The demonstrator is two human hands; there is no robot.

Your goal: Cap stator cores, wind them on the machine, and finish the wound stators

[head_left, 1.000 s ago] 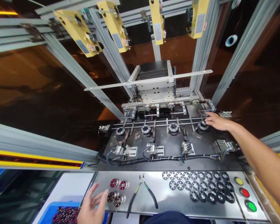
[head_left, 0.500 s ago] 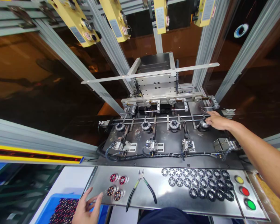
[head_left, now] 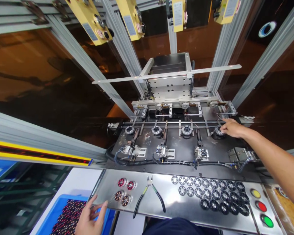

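Observation:
My right hand point(head_left: 231, 128) reaches to the rightmost round fixture point(head_left: 218, 132) of the winding machine. Its fingertips are drawn together at the fixture's edge; whatever they pinch is too small to make out. Near it, a thin wire runs down from the metal arm above. My left hand point(head_left: 91, 217) hovers at the panel's front left edge, fingers curved and apart, with nothing seen in it. Closest to that hand are two copper-wound rotors point(head_left: 122, 198) and two red-wound ones point(head_left: 125, 183) on the steel panel point(head_left: 159, 199).
Green-handled cutting pliers point(head_left: 150, 195) lie opened on the panel. Several black ring parts point(head_left: 210, 194) stand in rows beside yellow, red and green buttons point(head_left: 261, 206). A blue bin point(head_left: 47, 222) of wound parts is at left. Three more fixtures point(head_left: 156, 131) line the machine.
The view has shifted, so the machine sits slightly farther right in the picture. My right hand stays at the same fixture; my left hand hardly moves.

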